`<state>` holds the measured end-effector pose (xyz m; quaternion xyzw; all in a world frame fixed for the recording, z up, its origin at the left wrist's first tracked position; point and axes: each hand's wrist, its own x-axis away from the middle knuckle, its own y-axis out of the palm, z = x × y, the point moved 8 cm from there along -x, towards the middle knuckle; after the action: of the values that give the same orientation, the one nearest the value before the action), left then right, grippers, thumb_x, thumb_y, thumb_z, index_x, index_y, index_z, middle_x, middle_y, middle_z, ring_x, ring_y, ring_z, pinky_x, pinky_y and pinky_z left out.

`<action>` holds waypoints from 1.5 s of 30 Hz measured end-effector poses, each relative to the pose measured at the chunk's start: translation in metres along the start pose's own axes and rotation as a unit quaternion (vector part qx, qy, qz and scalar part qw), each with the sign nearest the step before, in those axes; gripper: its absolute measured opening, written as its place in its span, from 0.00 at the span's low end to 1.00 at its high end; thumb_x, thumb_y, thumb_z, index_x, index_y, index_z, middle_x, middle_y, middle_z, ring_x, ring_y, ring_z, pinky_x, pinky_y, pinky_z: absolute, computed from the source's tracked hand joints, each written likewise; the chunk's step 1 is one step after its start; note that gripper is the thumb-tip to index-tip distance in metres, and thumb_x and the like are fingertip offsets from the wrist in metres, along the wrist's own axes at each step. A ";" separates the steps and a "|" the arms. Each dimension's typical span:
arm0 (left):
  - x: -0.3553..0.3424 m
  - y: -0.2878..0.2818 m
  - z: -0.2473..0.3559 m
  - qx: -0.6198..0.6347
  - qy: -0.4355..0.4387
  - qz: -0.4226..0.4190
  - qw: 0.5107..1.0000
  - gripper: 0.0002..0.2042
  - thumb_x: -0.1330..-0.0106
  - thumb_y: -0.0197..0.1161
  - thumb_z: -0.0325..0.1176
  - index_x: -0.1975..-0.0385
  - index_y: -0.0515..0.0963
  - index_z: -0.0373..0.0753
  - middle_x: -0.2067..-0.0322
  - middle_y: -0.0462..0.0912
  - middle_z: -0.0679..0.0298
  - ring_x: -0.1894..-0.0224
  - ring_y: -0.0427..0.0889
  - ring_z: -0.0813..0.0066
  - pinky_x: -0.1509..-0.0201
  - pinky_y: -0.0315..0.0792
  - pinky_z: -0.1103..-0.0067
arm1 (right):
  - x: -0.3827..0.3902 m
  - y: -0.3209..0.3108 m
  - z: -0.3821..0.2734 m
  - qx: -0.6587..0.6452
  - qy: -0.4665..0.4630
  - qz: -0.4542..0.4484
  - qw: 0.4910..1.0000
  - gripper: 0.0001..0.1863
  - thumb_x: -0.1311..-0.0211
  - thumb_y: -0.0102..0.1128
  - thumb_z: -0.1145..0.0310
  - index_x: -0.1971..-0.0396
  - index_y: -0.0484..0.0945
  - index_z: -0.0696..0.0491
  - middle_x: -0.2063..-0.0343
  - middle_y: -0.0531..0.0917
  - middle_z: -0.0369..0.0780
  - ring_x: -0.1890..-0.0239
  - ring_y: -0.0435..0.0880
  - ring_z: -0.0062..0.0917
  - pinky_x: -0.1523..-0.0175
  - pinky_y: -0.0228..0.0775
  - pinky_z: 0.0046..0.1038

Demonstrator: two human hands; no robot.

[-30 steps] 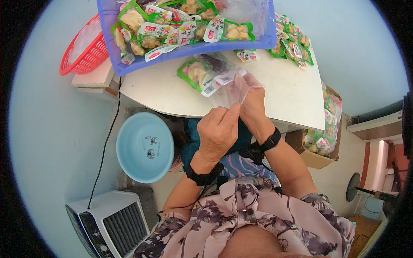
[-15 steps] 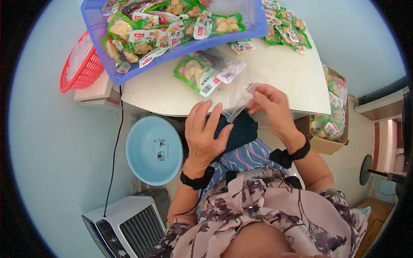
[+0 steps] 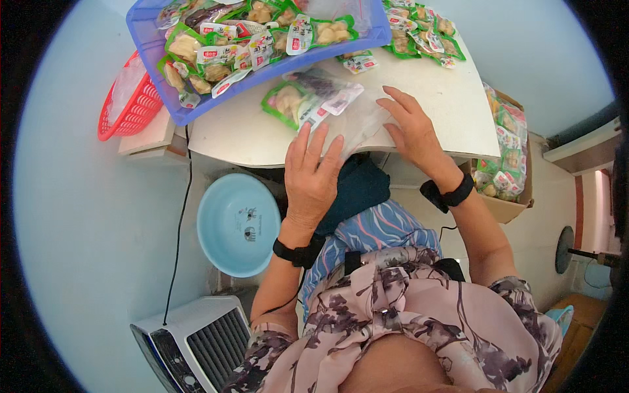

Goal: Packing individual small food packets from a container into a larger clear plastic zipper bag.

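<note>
A clear plastic bag (image 3: pixel 362 126) lies at the front edge of the white table, with a green-edged food packet (image 3: pixel 287 103) and a dark-filled packet (image 3: pixel 320 85) inside or under its film; which, I cannot tell. My left hand (image 3: pixel 313 171) rests on the bag's near left part, fingers stretched out and holding nothing. On the bag's right side is my right hand (image 3: pixel 414 134), its fingers apart and the fingertips at or just over the film. Behind the bag stands a blue plastic crate (image 3: pixel 229 82) full of similar sealed food packets (image 3: pixel 216 62).
More packets (image 3: pixel 426 33) lie at the table's (image 3: pixel 452 111) far right. A cardboard box (image 3: pixel 504 208) of packets stands right of the table. Left are a red basket (image 3: pixel 141 108), a light-blue basin (image 3: pixel 229 229) and a white appliance (image 3: pixel 190 340) with a black cord (image 3: pixel 175 262).
My right hand has let go of the bag's edge and opened, moving slightly up. The bag now lies flatter on the table. My left hand has moved forward, flat over it.
</note>
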<state>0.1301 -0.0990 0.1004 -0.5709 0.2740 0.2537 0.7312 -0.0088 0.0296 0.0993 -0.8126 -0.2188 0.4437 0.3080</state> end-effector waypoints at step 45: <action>0.003 -0.051 -0.050 0.350 -0.346 -0.022 0.870 0.14 0.38 0.66 0.28 0.53 0.79 0.32 0.69 0.84 0.64 0.64 0.82 0.78 0.54 0.75 0.80 | 0.005 0.013 -0.021 -0.492 0.209 -0.040 0.844 0.08 0.37 0.63 0.69 0.70 0.81 0.58 0.76 0.84 0.37 0.74 0.82 0.15 0.67 0.75 0.18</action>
<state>0.1619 -0.1590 0.1241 -0.1594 0.0614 0.3062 0.9365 0.0127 0.0169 0.0958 -0.9214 -0.3715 0.0846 -0.0764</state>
